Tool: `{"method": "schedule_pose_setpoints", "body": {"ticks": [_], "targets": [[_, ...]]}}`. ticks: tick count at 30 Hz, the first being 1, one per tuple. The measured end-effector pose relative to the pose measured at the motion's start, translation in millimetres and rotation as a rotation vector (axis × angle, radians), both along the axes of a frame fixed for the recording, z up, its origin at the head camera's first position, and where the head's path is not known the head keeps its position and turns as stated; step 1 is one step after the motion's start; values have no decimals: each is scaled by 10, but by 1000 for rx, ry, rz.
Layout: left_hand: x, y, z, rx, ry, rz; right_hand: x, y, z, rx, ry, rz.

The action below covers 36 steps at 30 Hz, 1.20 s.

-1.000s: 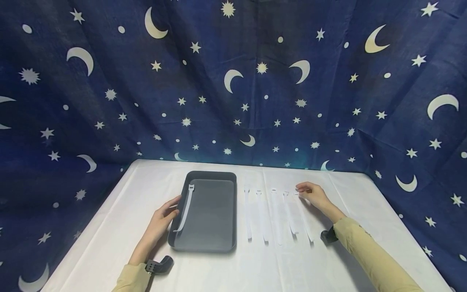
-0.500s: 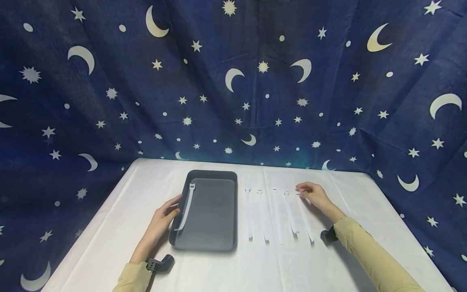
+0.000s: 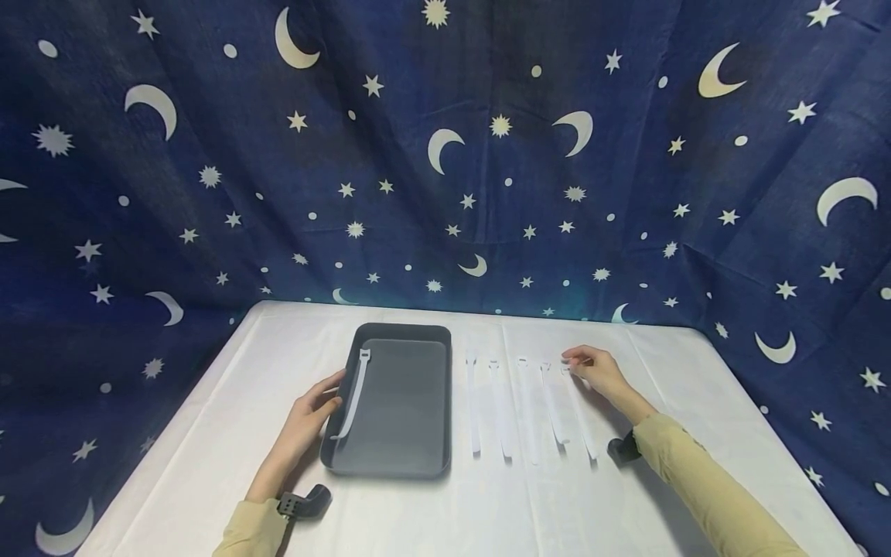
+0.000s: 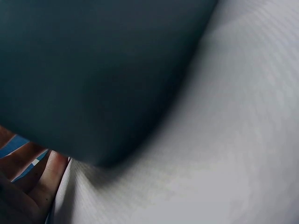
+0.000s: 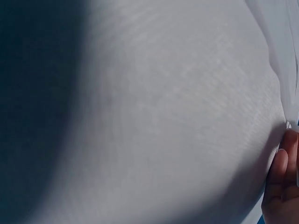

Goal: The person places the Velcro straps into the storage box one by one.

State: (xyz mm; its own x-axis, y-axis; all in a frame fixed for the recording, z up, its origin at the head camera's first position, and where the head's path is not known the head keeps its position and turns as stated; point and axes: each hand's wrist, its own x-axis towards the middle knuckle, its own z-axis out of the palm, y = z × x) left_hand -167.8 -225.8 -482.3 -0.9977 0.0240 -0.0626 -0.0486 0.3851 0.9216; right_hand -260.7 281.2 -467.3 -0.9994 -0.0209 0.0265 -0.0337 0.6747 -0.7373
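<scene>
A dark grey tray lies on the table with one white slotted-head strap, like a hook-and-loop cable tie, along its left inside. My left hand rests against the tray's left side, fingers loosely extended; the left wrist view shows fingers beside the tray's wall. Several more white straps lie in a row right of the tray. At the head of the rightmost strap, my right hand pinches with thumb and fingers. Part of that strap shows in the right wrist view, above the fingertips.
The other straps, among them the leftmost one and a middle one, run front to back on the white tablecloth. A dark blue curtain with moons and stars hangs behind the table. Each wrist wears a black camera.
The rightmost strap's head and the right hand have shifted very slightly to the left. The left hand and the tray stay in place.
</scene>
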Motion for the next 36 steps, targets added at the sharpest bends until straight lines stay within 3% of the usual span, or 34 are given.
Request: {"method": "schedule_pose_setpoints", "body": {"ticks": [8,13,18,25,36], "targets": [[5,-1,0,-4,8,-7,32,-22,3,24,-1,5],[11,3,6,-6,19,-8,42,-27,28,-12,-54,-1],[10,3,1,-9,30,-9,59,13,92,-47,-52,33],[5,0,-2,-17,27,-8,140,89,264,-106,-30,113],[5,3,19,-11,2,-5,289,169,580,-146,-51,131]]}}
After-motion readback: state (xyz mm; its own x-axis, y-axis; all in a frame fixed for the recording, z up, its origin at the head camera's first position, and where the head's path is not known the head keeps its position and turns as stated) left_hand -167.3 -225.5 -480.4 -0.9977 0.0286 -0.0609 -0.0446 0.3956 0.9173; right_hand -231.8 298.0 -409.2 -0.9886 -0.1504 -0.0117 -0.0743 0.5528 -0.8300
